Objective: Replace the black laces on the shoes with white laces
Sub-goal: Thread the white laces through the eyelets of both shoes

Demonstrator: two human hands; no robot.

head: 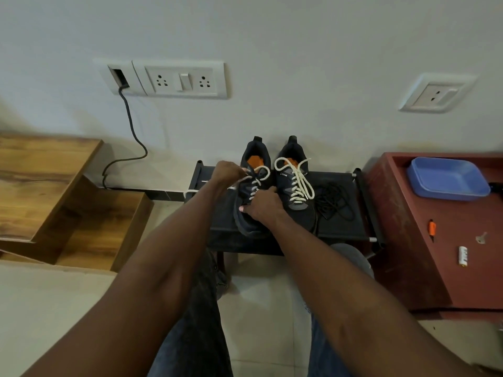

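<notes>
Two dark navy shoes stand side by side on a low black rack [341,229], toes toward me. The right shoe [295,210] carries a white lace [300,183] threaded through its eyelets, with loops at the top. The left shoe [246,216] has a white lace [255,183] partly threaded. My left hand [227,172] pinches that lace near the shoe's top, and a loose end trails off to the left. My right hand [262,205] grips the left shoe over its lower eyelets. A heap of black laces [333,200] lies on the rack, right of the shoes.
A red cabinet [402,240] at the right holds a blue tray [449,178], a key, a small white battery and an orange item. Wooden steps [49,186] stand at the left. A black cable [130,126] hangs from the wall socket. My knees are below the rack.
</notes>
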